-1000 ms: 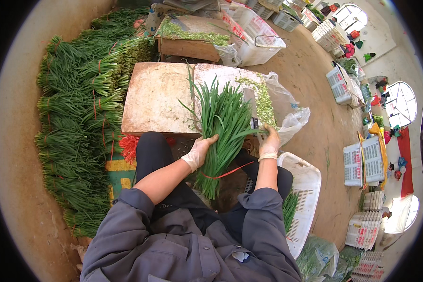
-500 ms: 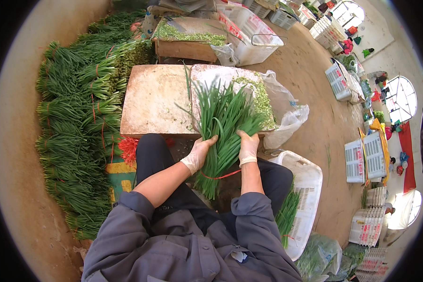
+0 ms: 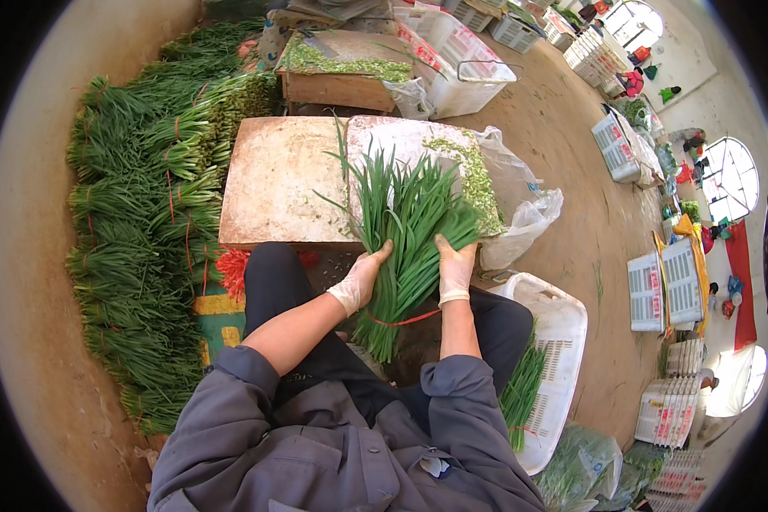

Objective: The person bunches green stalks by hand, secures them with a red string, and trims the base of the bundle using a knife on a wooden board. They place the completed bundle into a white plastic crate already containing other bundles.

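Observation:
Between my two gloved hands is a bunch of garlic chives [image 3: 405,230], its leaf tips fanned over the work board and its lower end hanging between my knees. My left hand [image 3: 364,277] closes around the left side of the bunch, thumb pointing up along the leaves. On the other side, my right hand [image 3: 456,269] grips leaves that splay to the right. A red tie [image 3: 407,322] circles the bunch below both hands. The board's left half [image 3: 286,179] is bare and stained. Chopped green-white trimmings [image 3: 478,183] lie along its right edge.
Tied garlic chive bundles [image 3: 136,256] are heaped at the left by the wall. Red ties [image 3: 233,271] hang by my left knee. A white crate [image 3: 563,341] with more chives stands at my right. Clear plastic bags [image 3: 525,226] drape beside the board. Another trimming-covered board [image 3: 346,55] lies beyond.
My right hand has moved slightly to the right, and the leaves at the top of the bunch have shifted a little. Both hands keep their hold.

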{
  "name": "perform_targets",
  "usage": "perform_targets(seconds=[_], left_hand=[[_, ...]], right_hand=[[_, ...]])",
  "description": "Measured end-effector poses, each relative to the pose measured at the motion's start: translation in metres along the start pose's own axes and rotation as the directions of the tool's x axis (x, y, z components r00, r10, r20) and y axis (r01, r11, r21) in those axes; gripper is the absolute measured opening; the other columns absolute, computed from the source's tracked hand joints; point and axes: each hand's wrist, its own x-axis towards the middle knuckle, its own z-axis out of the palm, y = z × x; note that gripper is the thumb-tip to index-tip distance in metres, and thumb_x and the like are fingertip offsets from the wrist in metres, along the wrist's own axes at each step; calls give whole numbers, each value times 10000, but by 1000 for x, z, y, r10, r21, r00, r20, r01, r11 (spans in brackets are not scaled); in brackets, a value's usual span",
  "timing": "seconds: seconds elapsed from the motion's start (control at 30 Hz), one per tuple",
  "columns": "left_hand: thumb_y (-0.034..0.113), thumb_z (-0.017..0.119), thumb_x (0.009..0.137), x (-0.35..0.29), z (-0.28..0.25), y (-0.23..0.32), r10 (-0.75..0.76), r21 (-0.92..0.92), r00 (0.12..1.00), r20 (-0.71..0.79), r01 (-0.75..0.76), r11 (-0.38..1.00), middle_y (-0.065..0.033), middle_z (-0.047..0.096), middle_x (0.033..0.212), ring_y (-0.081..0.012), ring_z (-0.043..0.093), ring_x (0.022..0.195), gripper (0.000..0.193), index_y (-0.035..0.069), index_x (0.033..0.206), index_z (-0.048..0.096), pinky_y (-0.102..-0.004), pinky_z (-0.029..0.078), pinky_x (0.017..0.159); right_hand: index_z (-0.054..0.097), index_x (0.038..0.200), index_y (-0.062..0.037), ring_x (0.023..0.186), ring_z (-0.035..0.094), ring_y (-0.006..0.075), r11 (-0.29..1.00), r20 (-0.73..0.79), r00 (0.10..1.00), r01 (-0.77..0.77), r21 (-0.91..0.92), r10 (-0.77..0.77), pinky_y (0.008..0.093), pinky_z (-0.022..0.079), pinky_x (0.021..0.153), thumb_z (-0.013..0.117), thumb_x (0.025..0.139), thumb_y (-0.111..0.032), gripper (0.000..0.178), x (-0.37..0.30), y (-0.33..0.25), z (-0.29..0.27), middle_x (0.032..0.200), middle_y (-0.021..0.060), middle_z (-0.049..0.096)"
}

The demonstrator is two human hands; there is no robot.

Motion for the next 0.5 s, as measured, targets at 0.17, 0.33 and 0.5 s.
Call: perform_targets(seconds=[0.17, 0.33, 0.5], left_hand=[[463, 600, 1051, 2, -10, 1, -55, -29, 993, 101, 59, 998, -116, 728, 1225, -249, 721, 1030, 537, 53, 1398, 593, -440, 596, 884], [549, 519, 1063, -3, -3, 1, -131, 2, 985, 109, 132, 991, -108, 702, 1302, -258, 689, 1122, 602, 97, 1459, 557, -451, 548, 996], [570, 518, 1055, -8, -1, 1, -154, 11, 979, 131, 154, 988, -112, 683, 1343, -261, 664, 1175, 615, 114, 1465, 562, -438, 514, 1044]], right_hand=[[366, 1580, -31, 1416, 443, 415, 744, 99, 861, 484, -460, -499, 519, 333, 1191, 806, 840, -140, 868, -18, -54, 5, 1532, 259, 461], [481, 1527, -86, 1402, 480, 375, 606, 419, 722, 691, -395, -551, 493, 368, 1161, 844, 797, -215, 826, -34, -77, 21, 1467, 138, 559], [430, 1552, -69, 1441, 403, 406, 567, 387, 784, 619, -543, -485, 558, 317, 1175, 799, 764, -255, 890, -31, -51, 20, 1490, 140, 507]])
